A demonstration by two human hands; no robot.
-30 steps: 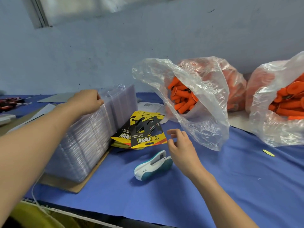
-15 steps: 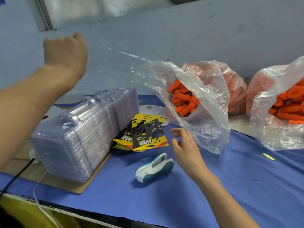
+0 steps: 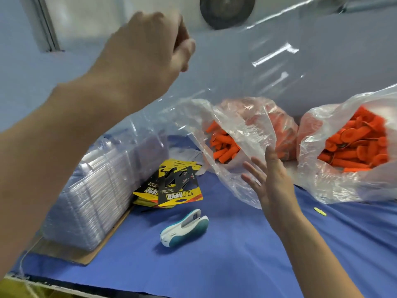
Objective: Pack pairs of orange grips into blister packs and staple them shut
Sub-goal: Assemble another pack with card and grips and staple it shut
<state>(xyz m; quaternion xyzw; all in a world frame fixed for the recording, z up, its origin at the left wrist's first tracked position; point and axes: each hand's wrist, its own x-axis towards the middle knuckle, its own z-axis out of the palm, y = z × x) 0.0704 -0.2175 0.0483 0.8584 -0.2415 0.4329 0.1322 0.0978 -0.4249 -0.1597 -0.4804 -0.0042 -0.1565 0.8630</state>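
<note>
head-worn view, forward-down, close over table [image 3: 236, 254]

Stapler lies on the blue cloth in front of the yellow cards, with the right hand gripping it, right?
Not quite. The stapler does lie on the blue cloth in front of the yellow cards, but the head view shows the right hand open, apart from it, up by the clear bag.
</note>
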